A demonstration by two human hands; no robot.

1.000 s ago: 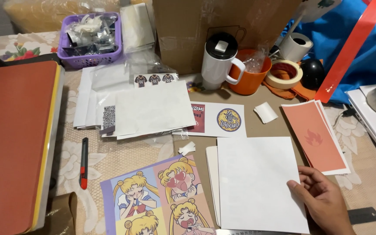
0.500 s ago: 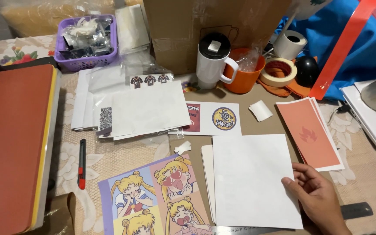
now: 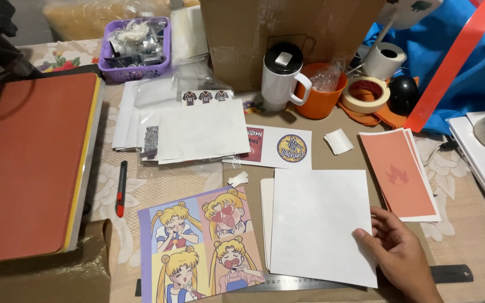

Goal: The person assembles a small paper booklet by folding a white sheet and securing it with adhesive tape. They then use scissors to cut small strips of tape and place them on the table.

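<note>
My right hand (image 3: pixel 395 250) rests at the lower right, its fingertips on the right edge of a blank white sheet (image 3: pixel 318 221) that lies over a cream sheet on the brown mat. The fingers are spread and hold nothing. Left of the sheet lies a printed sheet of four blonde cartoon girls (image 3: pixel 200 244). A metal ruler (image 3: pixel 450 274) runs under the sheets along the front edge. An orange print with a flame shape (image 3: pixel 398 173) lies right of the white sheet. My left hand is out of view.
A heat press with an orange-red pad (image 3: pixel 26 163) fills the left. Behind are a purple basket (image 3: pixel 135 49), a cardboard box (image 3: pixel 287 28), a white tumbler (image 3: pixel 280 76), an orange cup (image 3: pixel 321 92), tape rolls (image 3: pixel 366 94), sticker sheets (image 3: pixel 279 147) and a red-handled knife (image 3: pixel 120 188).
The view has shifted slightly. My right hand has stayed at the white sheet's right edge, with the fingers spreading a little over it.
</note>
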